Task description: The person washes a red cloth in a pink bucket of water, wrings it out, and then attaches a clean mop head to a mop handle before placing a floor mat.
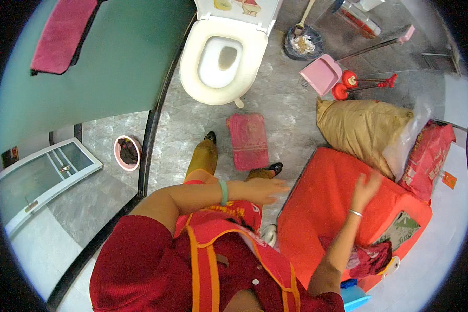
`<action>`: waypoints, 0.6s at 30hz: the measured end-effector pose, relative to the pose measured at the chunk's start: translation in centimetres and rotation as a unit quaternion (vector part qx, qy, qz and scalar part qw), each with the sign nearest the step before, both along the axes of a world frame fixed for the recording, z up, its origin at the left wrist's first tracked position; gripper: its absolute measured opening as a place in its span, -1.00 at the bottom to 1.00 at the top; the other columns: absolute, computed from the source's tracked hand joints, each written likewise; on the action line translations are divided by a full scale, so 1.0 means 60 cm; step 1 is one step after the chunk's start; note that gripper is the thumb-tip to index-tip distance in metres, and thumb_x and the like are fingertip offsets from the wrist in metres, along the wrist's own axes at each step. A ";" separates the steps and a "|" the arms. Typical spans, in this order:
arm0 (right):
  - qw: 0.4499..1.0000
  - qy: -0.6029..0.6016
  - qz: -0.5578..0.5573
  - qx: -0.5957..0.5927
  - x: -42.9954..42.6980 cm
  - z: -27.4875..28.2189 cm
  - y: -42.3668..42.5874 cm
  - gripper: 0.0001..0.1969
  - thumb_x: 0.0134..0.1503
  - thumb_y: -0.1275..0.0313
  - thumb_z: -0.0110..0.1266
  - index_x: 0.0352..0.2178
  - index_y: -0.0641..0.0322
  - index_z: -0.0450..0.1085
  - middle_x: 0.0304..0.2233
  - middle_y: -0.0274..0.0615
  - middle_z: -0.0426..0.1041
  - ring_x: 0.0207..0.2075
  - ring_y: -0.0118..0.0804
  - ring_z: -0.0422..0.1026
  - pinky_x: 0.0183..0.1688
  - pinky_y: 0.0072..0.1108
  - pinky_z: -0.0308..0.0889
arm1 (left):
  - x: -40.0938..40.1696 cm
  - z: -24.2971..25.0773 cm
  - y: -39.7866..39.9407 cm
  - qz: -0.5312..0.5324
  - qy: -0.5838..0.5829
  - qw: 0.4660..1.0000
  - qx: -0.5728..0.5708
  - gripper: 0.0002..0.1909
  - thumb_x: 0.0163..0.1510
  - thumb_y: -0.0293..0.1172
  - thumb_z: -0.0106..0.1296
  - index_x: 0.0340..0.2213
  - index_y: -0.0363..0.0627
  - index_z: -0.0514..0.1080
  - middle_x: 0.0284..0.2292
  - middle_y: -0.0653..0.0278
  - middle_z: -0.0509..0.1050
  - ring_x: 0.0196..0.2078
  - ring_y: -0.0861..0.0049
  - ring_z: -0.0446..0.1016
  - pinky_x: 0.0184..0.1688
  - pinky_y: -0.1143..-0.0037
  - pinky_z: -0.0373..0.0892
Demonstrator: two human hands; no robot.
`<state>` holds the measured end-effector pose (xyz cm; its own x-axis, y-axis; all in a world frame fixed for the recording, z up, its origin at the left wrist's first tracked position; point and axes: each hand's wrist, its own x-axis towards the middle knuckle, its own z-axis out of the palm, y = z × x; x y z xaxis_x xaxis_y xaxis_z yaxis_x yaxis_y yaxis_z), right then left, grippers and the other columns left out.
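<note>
My left hand (266, 190), with a pale green bracelet at its wrist, reaches across my lap with its fingers apart and nothing in it. Over the red cloth-covered box (316, 191) is my right hand (368, 189), a silver bangle on its wrist; it is blurred, with spread fingers, and whether it touches the cloth I cannot tell. A folded pink towel or mat (249, 142) lies on the floor between my feet. Beyond it stands a white toilet (189, 70) with its lid up. A tan sack (364, 124) and a red printed bag (427, 160) rest beside the box.
Near the far wall are a dark basin (316, 52) with waste in it, a pink dustpan (321, 74) and red-headed plungers or brushes (340, 91). A green panel (113, 58) stands at left, with a pink-rimmed bin (117, 158) beyond its black frame. Dark red clothing (374, 259) lies at right.
</note>
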<state>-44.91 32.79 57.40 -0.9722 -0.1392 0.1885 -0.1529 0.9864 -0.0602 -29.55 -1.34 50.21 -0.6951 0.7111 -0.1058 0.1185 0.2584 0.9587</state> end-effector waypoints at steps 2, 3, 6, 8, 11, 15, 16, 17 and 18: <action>0.985 -0.130 0.036 -0.107 0.036 -0.125 -0.122 -0.55 -0.12 0.41 0.04 -0.16 0.40 0.23 -0.05 0.11 0.19 0.06 0.03 0.07 0.13 -0.29 -0.12 | -0.022 -0.048 -0.046 -0.002 -0.063 0.997 -0.046 -0.42 -0.06 -0.33 -0.11 0.04 0.03 0.05 0.02 -0.03 0.09 -0.03 0.13 0.23 -0.05 0.35 0.22; 0.967 -0.211 0.046 -0.136 0.053 -0.185 -0.174 -0.53 -0.15 0.45 0.06 -0.14 0.42 0.22 -0.04 0.14 0.18 0.06 0.04 0.06 0.14 -0.31 -0.12 | -0.030 -0.073 -0.068 0.003 -0.116 0.988 -0.102 -0.42 -0.06 -0.33 -0.11 0.04 0.03 0.05 0.02 -0.02 0.10 -0.03 0.12 0.22 -0.04 0.35 0.21; 0.884 -0.402 0.057 -0.233 0.086 -0.365 -0.289 -0.43 -0.09 0.40 0.01 -0.01 0.33 0.09 0.00 0.17 0.12 0.06 0.05 0.07 0.11 -0.38 -0.04 | 0.029 -0.263 -0.120 0.155 -0.110 0.968 -0.161 -0.42 -0.07 -0.36 -0.10 0.03 0.03 0.06 0.01 -0.02 0.11 -0.03 0.08 0.21 -0.03 0.34 0.20; 0.827 -0.495 0.003 -0.266 0.094 -0.452 -0.319 -0.37 -0.09 0.39 0.02 0.03 0.36 0.02 0.01 0.17 0.10 0.05 0.02 0.10 0.07 -0.46 0.02 | 0.024 -0.331 -0.141 0.188 -0.165 0.960 -0.128 -0.39 -0.09 -0.36 -0.06 0.03 -0.05 0.05 0.00 -0.07 0.12 0.00 0.05 0.16 0.00 0.32 0.16; 0.806 -0.558 -0.012 -0.197 0.126 -0.622 -0.359 -0.28 -0.12 0.33 0.06 0.06 0.36 -0.05 -0.01 0.25 0.12 0.01 0.05 0.16 0.03 -0.46 0.09 | 0.089 -0.491 -0.189 0.308 -0.271 0.905 -0.114 -0.32 -0.13 -0.30 0.03 0.03 -0.11 0.04 0.00 -0.12 0.12 0.06 0.04 0.09 0.06 0.32 0.09; 0.697 -0.626 -0.166 -0.309 0.133 -0.696 -0.354 -0.02 -0.26 0.44 0.21 0.10 0.38 -0.29 0.01 0.13 0.13 0.01 -0.10 0.19 -0.01 -0.48 0.14 | 0.073 -0.579 -0.148 0.413 -0.419 0.786 -0.190 -0.22 -0.17 -0.17 0.07 0.02 -0.28 0.02 0.03 -0.13 0.07 0.10 0.11 0.03 0.09 0.34 0.05; 0.693 -0.635 -0.158 -0.302 0.141 -0.731 -0.353 -0.02 -0.26 0.44 0.21 0.10 0.38 -0.29 0.01 0.13 0.13 0.01 -0.10 0.19 -0.01 -0.48 0.14 | 0.081 -0.608 -0.139 0.421 -0.426 0.778 -0.190 -0.22 -0.17 -0.17 0.07 0.02 -0.28 0.02 0.03 -0.13 0.07 0.10 0.11 0.03 0.09 0.34 0.05; 0.686 -0.643 -0.132 -0.314 0.148 -0.772 -0.344 0.02 -0.28 0.46 0.23 0.10 0.37 -0.33 0.02 0.10 0.11 0.00 -0.12 0.19 -0.01 -0.48 0.15 | 0.083 -0.640 -0.126 0.436 -0.413 0.767 -0.227 -0.19 -0.20 -0.16 0.10 0.02 -0.29 0.01 0.02 -0.12 0.09 0.09 0.11 0.05 0.09 0.34 0.05; 0.676 -0.652 -0.103 -0.328 0.157 -0.817 -0.338 0.06 -0.30 0.47 0.25 0.10 0.36 -0.37 0.03 0.07 0.09 0.00 -0.14 0.19 -0.01 -0.49 0.16 | 0.096 -0.675 -0.123 0.448 -0.409 0.756 -0.247 -0.17 -0.21 -0.16 0.12 0.02 -0.30 0.01 0.01 -0.11 0.10 0.09 0.11 0.05 0.09 0.34 0.05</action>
